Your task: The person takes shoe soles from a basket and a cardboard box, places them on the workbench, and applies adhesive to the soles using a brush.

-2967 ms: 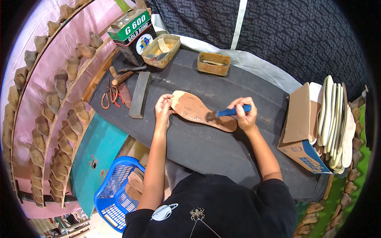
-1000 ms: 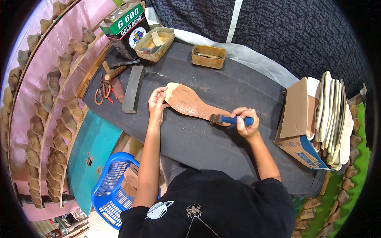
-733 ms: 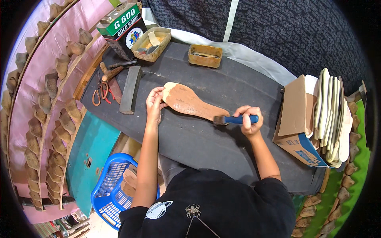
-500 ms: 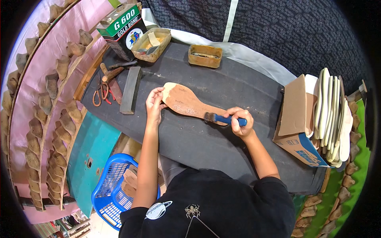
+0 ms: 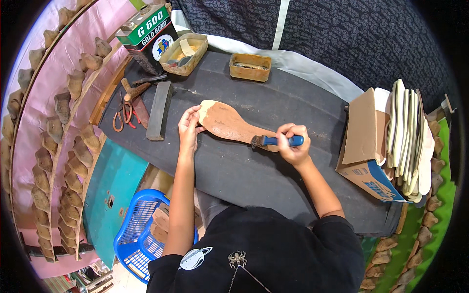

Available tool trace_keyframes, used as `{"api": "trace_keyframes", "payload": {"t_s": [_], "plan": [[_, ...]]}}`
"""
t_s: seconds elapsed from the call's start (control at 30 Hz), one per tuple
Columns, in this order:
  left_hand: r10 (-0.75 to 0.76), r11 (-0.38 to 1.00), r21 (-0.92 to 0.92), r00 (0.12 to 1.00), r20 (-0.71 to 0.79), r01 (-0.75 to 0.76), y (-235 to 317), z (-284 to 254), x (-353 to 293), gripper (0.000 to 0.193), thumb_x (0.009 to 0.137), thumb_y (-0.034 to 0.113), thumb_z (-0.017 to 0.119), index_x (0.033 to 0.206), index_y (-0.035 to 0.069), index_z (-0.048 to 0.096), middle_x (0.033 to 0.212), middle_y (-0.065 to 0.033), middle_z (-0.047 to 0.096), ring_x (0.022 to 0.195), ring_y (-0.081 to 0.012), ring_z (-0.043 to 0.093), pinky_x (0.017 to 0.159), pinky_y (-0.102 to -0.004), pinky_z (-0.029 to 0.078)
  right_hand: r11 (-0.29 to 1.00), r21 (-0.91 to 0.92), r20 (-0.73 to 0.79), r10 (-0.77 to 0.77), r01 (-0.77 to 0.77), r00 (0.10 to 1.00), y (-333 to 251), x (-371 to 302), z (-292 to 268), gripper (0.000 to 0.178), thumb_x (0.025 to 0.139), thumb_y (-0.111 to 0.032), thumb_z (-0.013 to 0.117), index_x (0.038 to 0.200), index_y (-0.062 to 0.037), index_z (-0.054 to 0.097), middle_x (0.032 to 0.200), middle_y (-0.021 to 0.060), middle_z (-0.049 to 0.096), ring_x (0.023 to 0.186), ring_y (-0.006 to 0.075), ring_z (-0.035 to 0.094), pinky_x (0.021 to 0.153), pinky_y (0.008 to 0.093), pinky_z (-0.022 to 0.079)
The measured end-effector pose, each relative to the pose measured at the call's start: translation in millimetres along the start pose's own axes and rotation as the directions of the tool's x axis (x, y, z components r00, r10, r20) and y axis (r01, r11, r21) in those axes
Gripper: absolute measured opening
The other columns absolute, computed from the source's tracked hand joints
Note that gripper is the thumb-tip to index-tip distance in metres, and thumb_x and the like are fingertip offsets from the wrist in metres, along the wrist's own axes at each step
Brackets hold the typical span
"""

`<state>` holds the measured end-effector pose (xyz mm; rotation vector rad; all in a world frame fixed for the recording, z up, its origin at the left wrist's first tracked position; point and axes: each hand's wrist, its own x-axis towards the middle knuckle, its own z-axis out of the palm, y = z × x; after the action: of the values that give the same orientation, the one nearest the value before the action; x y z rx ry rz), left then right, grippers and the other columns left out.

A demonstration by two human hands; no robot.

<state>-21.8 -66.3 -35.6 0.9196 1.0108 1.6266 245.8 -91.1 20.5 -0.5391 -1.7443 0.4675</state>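
Note:
A tan shoe insole (image 5: 225, 123) lies across the dark worktop, its wide end pale and bare, the rest covered with a brownish, partly glossy coat. My left hand (image 5: 189, 126) pinches the wide end by its left edge. In my right hand (image 5: 294, 143) is a blue-handled brush (image 5: 270, 141), held in closed fingers. Its dark bristles rest on the narrow end of the insole, near the lower edge. Part of that narrow end is hidden under the brush and my fingers.
Left on the black worktop (image 5: 244, 183) are a grey block (image 5: 159, 111), pliers (image 5: 128, 112) and a hammer (image 5: 133, 90). Behind stand a tall can (image 5: 149, 41) and two tubs (image 5: 183, 53). An open carton (image 5: 364, 132) with soles is at right; a blue basket (image 5: 128, 239) sits below.
My right hand has turned a little and shifted slightly left and upward, so the brush handle lies flatter. The insole and my left hand hold nearly the same place.

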Motion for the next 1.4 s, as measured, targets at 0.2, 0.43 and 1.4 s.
{"api": "trace_keyframes", "payload": {"t_s": [0.2,0.43,1.4], "plan": [[0.010,0.999,0.034,1.000,-0.013,-0.010,-0.3,-1.5,0.1,0.022,0.083,0.015,0.047,0.102,0.005,0.050,0.090,-0.0018,0.055,0.072,-0.0054,0.053,0.053,-0.0173,0.046,0.980,-0.185,0.049,-0.060,0.068,0.997,-3.1,5.0,-6.7,0.026,0.060,0.004,0.058,0.074,-0.0051,0.037,0.059,0.0065,0.051,0.047,0.0147,0.052,0.042,0.0232,0.040],[0.004,0.999,0.035,1.000,-0.006,-0.004,-1.9,-4.2,0.0,0.022,0.083,0.014,0.046,0.102,0.005,0.049,0.091,-0.0019,0.055,0.073,-0.0057,0.053,0.054,-0.0177,0.046,0.972,-0.214,0.097,0.118,-0.095,0.988,-6.8,13.6,-21.6,0.022,0.062,0.005,0.052,0.069,-0.0054,0.034,0.056,0.0063,0.049,0.046,0.0102,0.047,0.044,0.0213,0.038],[-0.005,1.000,0.013,1.000,-0.018,0.005,-1.8,-3.1,-0.8,0.025,0.083,0.015,0.046,0.104,0.003,0.050,0.094,-0.0040,0.055,0.072,-0.0059,0.054,0.053,-0.0170,0.046,0.999,-0.005,-0.194,0.051,-0.053,0.980,7.0,-6.8,-23.3,0.020,0.064,0.004,0.052,0.071,-0.0041,0.036,0.056,0.0077,0.048,0.049,0.0119,0.049,0.048,0.0226,0.042]]}}
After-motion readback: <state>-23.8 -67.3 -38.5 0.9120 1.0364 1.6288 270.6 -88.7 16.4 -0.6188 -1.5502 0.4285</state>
